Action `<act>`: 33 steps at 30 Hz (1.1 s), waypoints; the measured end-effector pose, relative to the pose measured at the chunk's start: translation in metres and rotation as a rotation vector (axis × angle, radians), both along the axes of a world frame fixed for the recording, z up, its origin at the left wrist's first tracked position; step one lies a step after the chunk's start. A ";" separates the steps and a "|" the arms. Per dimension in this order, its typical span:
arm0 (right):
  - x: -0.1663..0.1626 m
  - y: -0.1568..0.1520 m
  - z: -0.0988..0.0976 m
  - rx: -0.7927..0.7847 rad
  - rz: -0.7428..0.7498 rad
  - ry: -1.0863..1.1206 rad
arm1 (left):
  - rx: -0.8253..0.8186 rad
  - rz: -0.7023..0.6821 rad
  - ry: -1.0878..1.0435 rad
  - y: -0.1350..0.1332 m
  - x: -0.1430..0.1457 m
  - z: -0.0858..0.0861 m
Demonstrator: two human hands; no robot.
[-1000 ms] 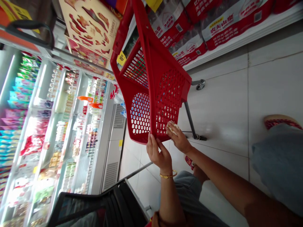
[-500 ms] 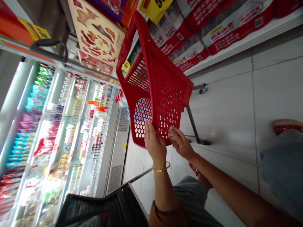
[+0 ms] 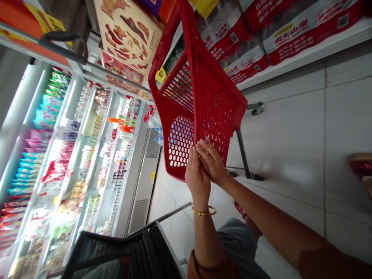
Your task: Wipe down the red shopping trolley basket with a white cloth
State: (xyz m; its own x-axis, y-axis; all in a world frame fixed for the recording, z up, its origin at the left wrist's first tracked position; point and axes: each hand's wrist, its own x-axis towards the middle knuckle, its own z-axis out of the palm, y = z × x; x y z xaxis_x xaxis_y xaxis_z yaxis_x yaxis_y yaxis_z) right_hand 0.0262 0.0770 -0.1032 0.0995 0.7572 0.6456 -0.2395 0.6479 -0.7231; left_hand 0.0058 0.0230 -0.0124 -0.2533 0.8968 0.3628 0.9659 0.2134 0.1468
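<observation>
The red shopping cart is seen just beyond the left hand and right hand, its near edge overlapped by their fingers. The hands are held together, fingers mostly extended; whether anything is gripped cannot be told. Bottled-water packs are shelved beyond, to their right.

Looks forward and down from the wearer's head, close over the left hand and right hand, onto the red cart just beyond. Leans strongly sideways, running the lit shelves up and down at left and putting the floor tiles at right; takes in bottle packs at upper right.
</observation>
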 end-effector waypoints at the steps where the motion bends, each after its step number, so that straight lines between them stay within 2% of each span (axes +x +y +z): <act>1: -0.003 0.005 -0.003 0.049 0.013 0.004 | -0.010 0.004 0.028 0.000 0.001 -0.001; 6: -0.004 0.022 -0.018 0.177 0.086 -0.008 | -0.031 0.072 0.207 -0.001 0.002 -0.009; 14: 0.005 0.028 -0.013 0.137 0.106 0.009 | 0.037 0.148 0.475 0.005 0.011 -0.020; 24: -0.001 0.084 0.000 0.027 -0.035 0.110 | 0.084 0.141 0.511 0.003 0.012 -0.023; 29: 0.002 0.081 -0.001 -0.108 -0.061 0.097 | 0.077 0.119 0.479 0.001 0.008 -0.023; 33: 0.002 0.070 -0.005 -0.073 0.042 0.077 | 0.078 0.098 0.416 -0.003 0.002 -0.021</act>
State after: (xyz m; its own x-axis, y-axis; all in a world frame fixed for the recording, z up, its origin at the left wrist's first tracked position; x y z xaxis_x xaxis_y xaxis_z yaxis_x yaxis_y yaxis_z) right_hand 0.0278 0.1474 -0.1078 0.1141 0.8065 0.5802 -0.3219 0.5825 -0.7464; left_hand 0.0075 0.0202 -0.0331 -0.1540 0.8414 0.5180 0.9219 0.3109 -0.2309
